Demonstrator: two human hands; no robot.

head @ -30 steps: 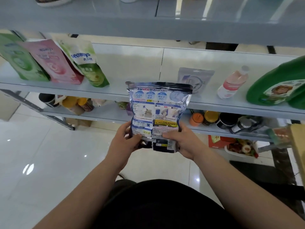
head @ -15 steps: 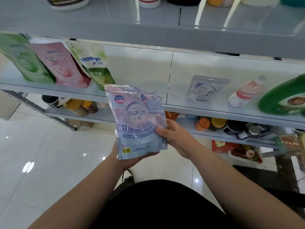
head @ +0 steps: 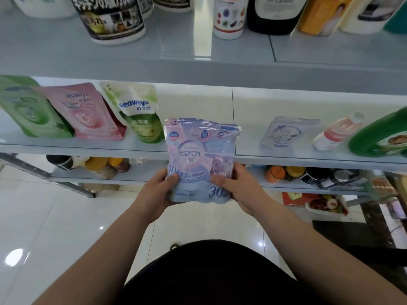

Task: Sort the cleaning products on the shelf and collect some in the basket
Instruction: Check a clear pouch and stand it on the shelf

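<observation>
Five pouches (head: 28, 111) (head: 88, 113) (head: 138, 113) (head: 200, 155) (head: 284, 133), two middle-shelf bottles (head: 337, 133) (head: 378, 137), two hands (head: 154, 192) (head: 244, 190).

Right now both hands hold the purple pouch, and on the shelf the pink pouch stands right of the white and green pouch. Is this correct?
Not quite. The head view shows the pink pouch standing left of the white and green pouch on the shelf, not right. The left hand and right hand do both hold the purple pouch.

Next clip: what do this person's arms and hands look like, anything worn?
Bare left hand and right hand: no gloves, rings or watch visible. No sleeves on left forearm or right forearm. A black garment covers the torso.
</observation>
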